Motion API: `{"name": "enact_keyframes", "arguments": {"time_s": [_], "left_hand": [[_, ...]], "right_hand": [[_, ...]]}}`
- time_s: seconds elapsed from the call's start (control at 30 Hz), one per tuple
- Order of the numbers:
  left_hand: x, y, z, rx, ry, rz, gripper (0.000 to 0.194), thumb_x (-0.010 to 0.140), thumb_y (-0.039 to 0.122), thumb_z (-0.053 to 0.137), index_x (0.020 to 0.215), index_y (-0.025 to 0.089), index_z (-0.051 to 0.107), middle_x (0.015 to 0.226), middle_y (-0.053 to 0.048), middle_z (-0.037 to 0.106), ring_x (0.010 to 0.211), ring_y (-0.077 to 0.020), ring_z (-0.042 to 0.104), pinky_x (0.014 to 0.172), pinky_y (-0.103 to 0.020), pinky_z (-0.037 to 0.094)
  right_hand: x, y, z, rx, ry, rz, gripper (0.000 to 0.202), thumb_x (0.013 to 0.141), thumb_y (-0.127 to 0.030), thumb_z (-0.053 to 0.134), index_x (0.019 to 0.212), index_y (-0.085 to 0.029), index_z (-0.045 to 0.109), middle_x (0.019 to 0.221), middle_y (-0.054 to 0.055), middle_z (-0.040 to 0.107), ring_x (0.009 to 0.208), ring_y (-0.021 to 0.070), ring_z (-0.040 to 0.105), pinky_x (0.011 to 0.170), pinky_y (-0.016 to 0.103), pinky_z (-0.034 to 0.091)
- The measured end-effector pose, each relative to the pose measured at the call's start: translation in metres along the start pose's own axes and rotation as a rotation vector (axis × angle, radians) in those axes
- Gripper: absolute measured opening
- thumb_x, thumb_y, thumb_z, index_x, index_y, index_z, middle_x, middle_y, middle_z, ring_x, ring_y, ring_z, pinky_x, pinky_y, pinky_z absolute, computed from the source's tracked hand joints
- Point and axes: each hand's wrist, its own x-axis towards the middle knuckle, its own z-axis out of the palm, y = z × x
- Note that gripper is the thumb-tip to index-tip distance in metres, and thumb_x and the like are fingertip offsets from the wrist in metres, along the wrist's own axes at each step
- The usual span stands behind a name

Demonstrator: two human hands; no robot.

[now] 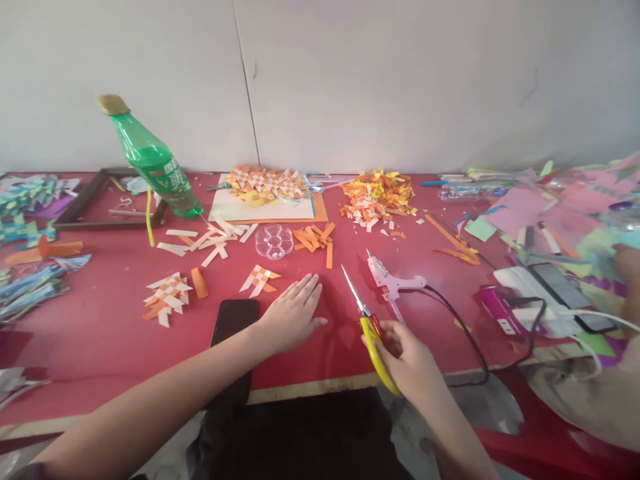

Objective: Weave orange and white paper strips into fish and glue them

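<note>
My left hand lies flat on the red table, fingers stretched out, with nothing in it. Just beyond its fingers is a small woven piece of orange and white paper strips. Under my left forearm rests a black phone. My right hand grips a pair of scissors with yellow handles, blades closed and pointing away from me. Right beyond the scissors lies a pink glue gun with a black cord. A larger woven orange and white piece sits to the left, beside an orange strip.
A green bottle stands near a dark frame. Paper scraps are heaped at the back, beside woven pieces on a white sheet. A clear flower-shaped tray holds the middle. A power strip and another person are at right.
</note>
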Motion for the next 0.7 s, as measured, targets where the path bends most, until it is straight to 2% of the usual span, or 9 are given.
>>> {"name": "enact_keyframes", "arguments": {"time_s": [0.13,0.2,0.27,0.33,0.43,0.53,0.63,0.7], "left_hand": [[-0.025,0.003,0.000,-0.004,0.030,0.036,0.054,0.097,0.039,0.046,0.142,0.009,0.044,0.154,-0.020,0.035,0.143,-0.0320,0.031,0.115,-0.047,0.033],[-0.033,0.000,-0.004,-0.017,0.054,0.055,0.046,0.098,0.032,0.044,0.139,0.013,0.047,0.154,-0.017,0.037,0.144,-0.0314,0.029,0.115,-0.050,0.032],[-0.039,-0.005,-0.009,-0.041,0.082,0.064,0.039,0.099,0.022,0.039,0.135,0.017,0.052,0.152,-0.013,0.042,0.144,-0.0301,0.030,0.115,-0.052,0.031],[-0.044,-0.012,-0.014,-0.075,0.114,0.058,0.038,0.098,0.016,0.037,0.131,0.017,0.055,0.146,-0.012,0.051,0.141,-0.0279,0.037,0.114,-0.049,0.035],[-0.051,-0.024,-0.025,-0.129,0.174,-0.002,0.036,0.096,0.017,0.040,0.129,0.014,0.057,0.137,-0.014,0.059,0.128,-0.0252,0.054,0.106,-0.042,0.046],[-0.058,-0.036,-0.037,-0.175,0.238,-0.091,0.033,0.097,0.019,0.040,0.121,0.017,0.062,0.128,-0.011,0.066,0.119,-0.0223,0.061,0.102,-0.038,0.050],[-0.060,-0.049,-0.048,-0.206,0.297,-0.182,0.030,0.097,0.022,0.041,0.115,0.018,0.066,0.120,-0.009,0.070,0.113,-0.0220,0.064,0.099,-0.037,0.051],[-0.059,-0.056,-0.053,-0.217,0.321,-0.227,0.029,0.097,0.024,0.043,0.113,0.018,0.067,0.116,-0.009,0.072,0.112,-0.0231,0.065,0.098,-0.037,0.051]], "right_hand": [[-0.001,0.002,0.008,-0.092,0.103,0.003,0.052,0.079,-0.054,0.053,0.114,-0.016,0.060,0.099,0.016,0.071,0.091,0.0351,0.068,0.076,0.048,0.052],[-0.001,0.003,0.015,-0.124,0.159,-0.046,0.053,0.081,-0.051,0.050,0.118,-0.014,0.059,0.108,0.017,0.069,0.100,0.0358,0.066,0.083,0.049,0.051],[-0.001,0.004,0.023,-0.186,0.235,-0.162,0.050,0.085,-0.048,0.048,0.119,-0.012,0.061,0.112,0.018,0.067,0.104,0.0339,0.064,0.085,0.046,0.052],[-0.001,0.004,0.027,-0.281,0.319,-0.309,0.047,0.091,-0.045,0.045,0.116,-0.010,0.063,0.110,0.019,0.065,0.100,0.0314,0.065,0.081,0.043,0.054],[-0.002,-0.005,0.021,-0.412,0.388,-0.471,0.043,0.094,-0.042,0.045,0.113,-0.009,0.066,0.101,0.017,0.065,0.092,0.0300,0.064,0.077,0.044,0.055],[-0.003,-0.025,0.010,-0.362,0.452,-0.575,0.030,0.093,-0.034,0.052,0.109,-0.015,0.067,0.099,0.013,0.066,0.093,0.0280,0.062,0.082,0.044,0.054],[0.001,-0.049,0.017,-0.231,0.385,-0.649,0.022,0.093,-0.025,0.051,0.108,-0.018,0.066,0.103,0.011,0.068,0.094,0.0230,0.066,0.082,0.037,0.057],[0.007,-0.063,0.034,-0.253,0.284,-0.679,0.029,0.094,-0.026,0.050,0.117,-0.014,0.063,0.112,0.015,0.067,0.101,0.0264,0.065,0.085,0.040,0.058]]}}
